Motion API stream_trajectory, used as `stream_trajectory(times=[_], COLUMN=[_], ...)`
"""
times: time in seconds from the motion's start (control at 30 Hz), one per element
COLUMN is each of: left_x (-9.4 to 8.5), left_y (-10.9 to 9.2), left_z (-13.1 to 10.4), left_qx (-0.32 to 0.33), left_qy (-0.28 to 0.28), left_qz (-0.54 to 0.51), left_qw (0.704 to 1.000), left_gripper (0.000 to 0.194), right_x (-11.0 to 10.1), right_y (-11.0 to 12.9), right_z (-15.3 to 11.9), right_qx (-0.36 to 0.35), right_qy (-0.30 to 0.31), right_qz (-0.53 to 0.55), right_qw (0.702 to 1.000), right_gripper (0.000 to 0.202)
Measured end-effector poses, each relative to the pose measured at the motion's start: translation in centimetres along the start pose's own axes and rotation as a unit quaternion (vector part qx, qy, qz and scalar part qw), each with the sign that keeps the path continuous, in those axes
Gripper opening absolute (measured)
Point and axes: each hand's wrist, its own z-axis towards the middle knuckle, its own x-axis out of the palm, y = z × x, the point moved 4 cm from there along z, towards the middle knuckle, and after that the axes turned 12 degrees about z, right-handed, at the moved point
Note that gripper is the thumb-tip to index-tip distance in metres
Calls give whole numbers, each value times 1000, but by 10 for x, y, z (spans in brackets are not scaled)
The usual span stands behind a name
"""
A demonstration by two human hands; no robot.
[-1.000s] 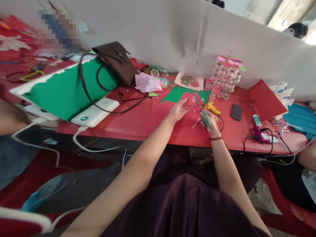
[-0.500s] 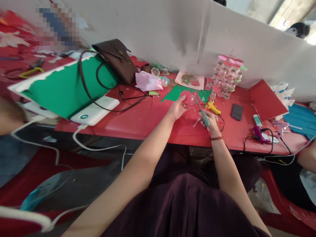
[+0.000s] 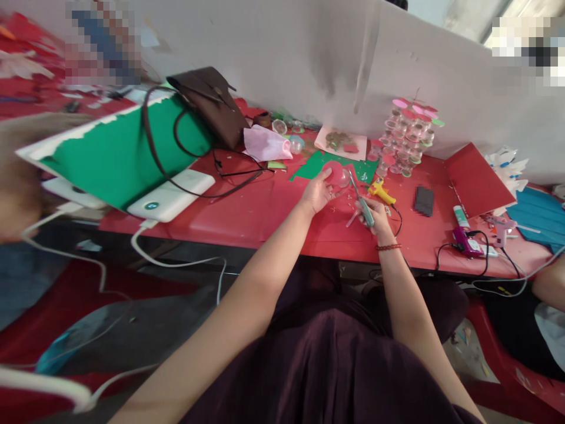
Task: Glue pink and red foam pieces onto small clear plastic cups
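My paper disc [image 3: 332, 173] was pinkish red; my scissors [image 3: 366, 213] had grey-green handles. My bracelet [image 3: 388, 247] was dark red. The tabletop [image 3: 229, 227] was red, the glue gun [image 3: 382, 192] yellow, the handbag [image 3: 214, 106] dark brown, the power bank [image 3: 176, 195] white. The board [image 3: 110, 156] was green with a white edge.

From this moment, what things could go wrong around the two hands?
The scissors in the right hand are close to the pink disc in the left hand, so a slip might nick a finger.

The yellow glue gun lies near the right hand; if it is hot, which I cannot tell, it might burn the skin.
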Motion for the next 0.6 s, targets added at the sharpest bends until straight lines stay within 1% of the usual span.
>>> stream_trajectory(times=[0.2,0.33,0.6], left_x=[2,1,-7], left_y=[0,0,3], left_z=[-2,-1,10], left_qx=[6,14,26], left_qy=[-19,-33,-53], left_qz=[5,4,-7], left_qw=[1000,999,998], left_gripper=[15,18,21], right_x=[0,-1,-2], right_y=[-1,-2,-2], right_z=[0,1,1], right_qx=[2,0,-2], right_qy=[-11,-20,-13], right_qz=[4,-1,-22], right_qw=[1000,1000,1000], right_gripper=[62,65,69])
